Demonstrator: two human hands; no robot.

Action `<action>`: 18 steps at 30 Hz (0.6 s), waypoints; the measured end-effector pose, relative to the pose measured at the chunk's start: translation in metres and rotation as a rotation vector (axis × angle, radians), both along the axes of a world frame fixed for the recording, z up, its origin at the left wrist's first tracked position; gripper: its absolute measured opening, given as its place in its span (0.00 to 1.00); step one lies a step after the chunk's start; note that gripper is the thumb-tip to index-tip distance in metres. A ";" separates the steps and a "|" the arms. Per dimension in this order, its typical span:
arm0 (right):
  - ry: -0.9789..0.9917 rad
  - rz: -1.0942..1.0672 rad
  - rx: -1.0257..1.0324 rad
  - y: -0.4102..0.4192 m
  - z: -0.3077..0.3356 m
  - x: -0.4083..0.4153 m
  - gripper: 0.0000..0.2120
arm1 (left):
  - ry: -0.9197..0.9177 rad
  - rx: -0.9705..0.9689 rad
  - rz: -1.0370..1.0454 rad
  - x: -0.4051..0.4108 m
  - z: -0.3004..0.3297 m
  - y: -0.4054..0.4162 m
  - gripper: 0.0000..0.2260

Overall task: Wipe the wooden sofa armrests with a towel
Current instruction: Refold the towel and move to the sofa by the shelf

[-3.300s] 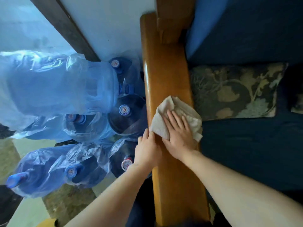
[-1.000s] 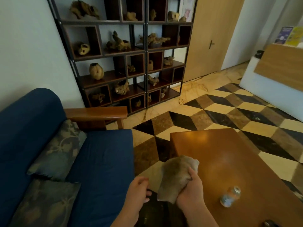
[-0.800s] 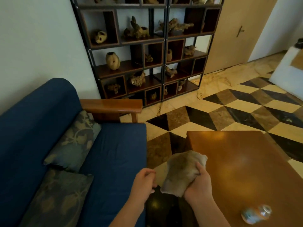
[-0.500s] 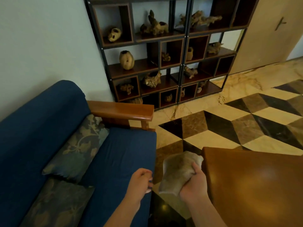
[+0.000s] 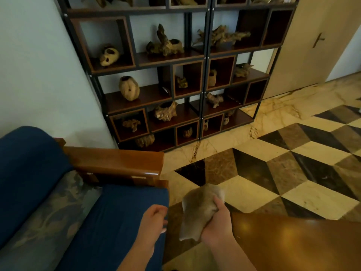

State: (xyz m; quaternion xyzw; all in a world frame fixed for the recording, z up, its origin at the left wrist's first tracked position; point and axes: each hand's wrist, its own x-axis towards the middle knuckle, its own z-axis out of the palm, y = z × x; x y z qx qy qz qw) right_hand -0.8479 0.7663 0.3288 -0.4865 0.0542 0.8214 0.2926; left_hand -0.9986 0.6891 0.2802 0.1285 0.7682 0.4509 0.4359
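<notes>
A glossy wooden armrest (image 5: 115, 162) caps the far end of the blue sofa (image 5: 121, 214), left of centre. My right hand (image 5: 217, 223) grips a beige towel (image 5: 197, 210), which hangs bunched over the floor between sofa and table, well short of the armrest. Beside it, over the seat cushion's front edge, my left hand (image 5: 153, 219) hovers loosely curled with nothing in it.
A dark shelf unit (image 5: 175, 75) with driftwood pieces stands against the wall just beyond the armrest. A brown wooden table (image 5: 297, 241) fills the lower right. Patterned cushions (image 5: 52, 218) lie on the sofa. Checkered marble floor (image 5: 273, 173) runs to a closed door (image 5: 312, 42).
After wiping the other armrest with both hands, I turned toward this end. Over the last second the view has moved nearer to the armrest; the right hand keeps its hold on the towel.
</notes>
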 end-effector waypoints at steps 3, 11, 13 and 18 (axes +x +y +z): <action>0.017 0.018 0.004 0.043 -0.006 -0.010 0.34 | -0.004 0.010 -0.008 -0.014 -0.002 0.045 0.07; -0.052 0.056 0.084 0.161 -0.005 -0.093 0.30 | -0.029 0.109 -0.003 -0.086 -0.011 0.164 0.07; -0.077 0.093 0.122 0.193 -0.001 -0.129 0.27 | -0.037 0.116 0.046 -0.114 -0.010 0.192 0.07; -0.066 0.219 0.221 0.271 0.004 -0.223 0.22 | -0.029 0.178 0.129 -0.194 -0.007 0.247 0.08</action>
